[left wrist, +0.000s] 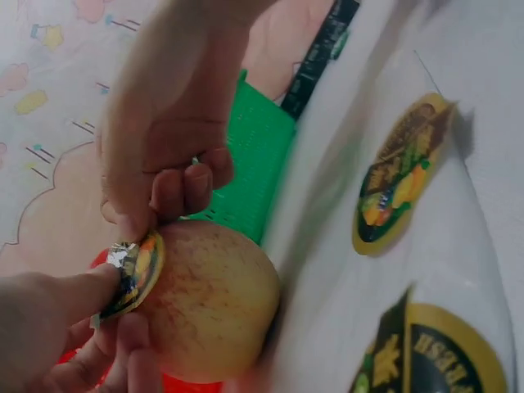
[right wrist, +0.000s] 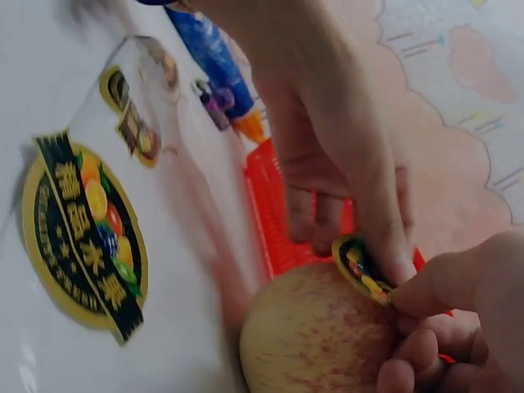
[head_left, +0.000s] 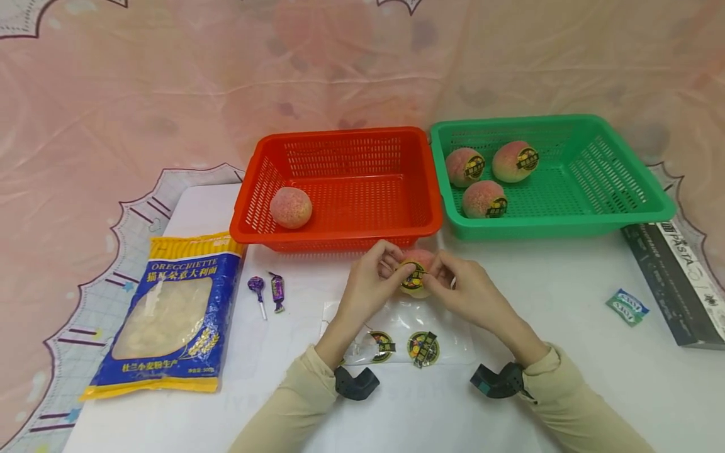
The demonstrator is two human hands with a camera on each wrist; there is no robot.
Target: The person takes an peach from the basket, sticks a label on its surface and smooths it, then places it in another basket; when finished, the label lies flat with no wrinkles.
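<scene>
Just in front of the red basket, a pink-yellow peach (head_left: pixel 420 257) stands on the table between the two hands. A round black-and-gold fruit sticker (head_left: pixel 413 277) lies against its near side, its edge lifted off the skin in the right wrist view. My left hand (head_left: pixel 370 277) pinches the sticker's left edge, thumb on its face. From the other side my right hand (head_left: pixel 467 286) pinches the sticker's right edge between thumb and forefinger. Both hands' other fingers curl inward, partly hidden. Below them lies a clear sticker sheet (head_left: pixel 453 321) bearing more stickers, including one fruit sticker (head_left: pixel 423 348).
One peach (head_left: pixel 291 207) lies in the red basket (head_left: pixel 335 239). The green basket (head_left: pixel 566 228) holds three stickered peaches. At left are a pasta bag (head_left: pixel 164 314), a lollipop (head_left: pixel 257 286) and a wrapped candy (head_left: pixel 277 291); at right, a green packet (head_left: pixel 627 307) and a black pasta box (head_left: pixel 674 283).
</scene>
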